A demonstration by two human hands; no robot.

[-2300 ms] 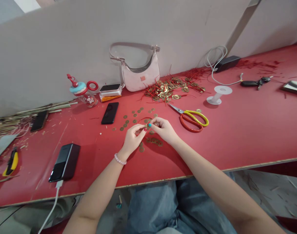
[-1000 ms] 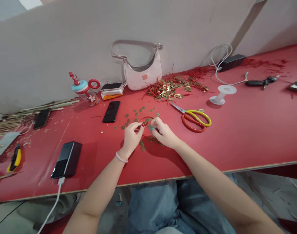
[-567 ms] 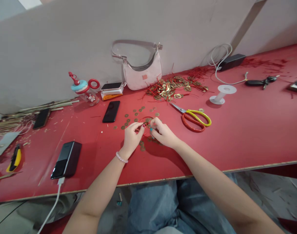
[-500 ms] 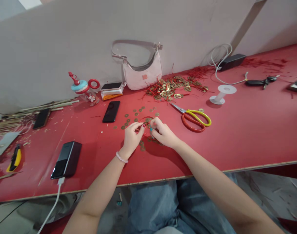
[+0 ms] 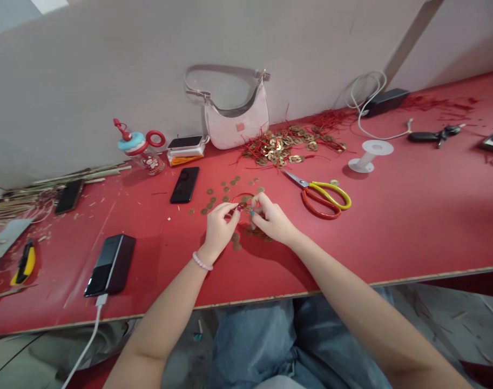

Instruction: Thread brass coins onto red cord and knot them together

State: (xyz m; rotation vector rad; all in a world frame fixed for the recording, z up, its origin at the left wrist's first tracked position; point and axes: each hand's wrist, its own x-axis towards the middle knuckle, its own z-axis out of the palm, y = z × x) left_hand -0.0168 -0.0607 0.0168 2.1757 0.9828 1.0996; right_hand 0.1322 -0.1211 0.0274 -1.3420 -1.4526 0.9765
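Note:
My left hand (image 5: 218, 228) and my right hand (image 5: 271, 218) meet over the red table (image 5: 392, 216), fingertips pinched together on a small brass coin (image 5: 242, 206) and a loop of red cord (image 5: 241, 196). Loose brass coins (image 5: 222, 193) lie scattered just beyond my hands, and a few more (image 5: 235, 243) lie under my wrists. A beaded bracelet sits on my left wrist. Which fingers hold the coin and which the cord is too small to tell.
A heap of coins tied with red cord (image 5: 284, 146) lies behind, near a pale handbag (image 5: 236, 121). Red and yellow scissors (image 5: 321, 197), a white spool (image 5: 370, 154), a black phone (image 5: 184, 185), a power bank (image 5: 110, 265), a bottle (image 5: 139, 150) and keys (image 5: 430, 135) lie around.
My hands stay pinched on the coin and cord, with only small finger shifts. The camera has moved slightly since the oldest frame.

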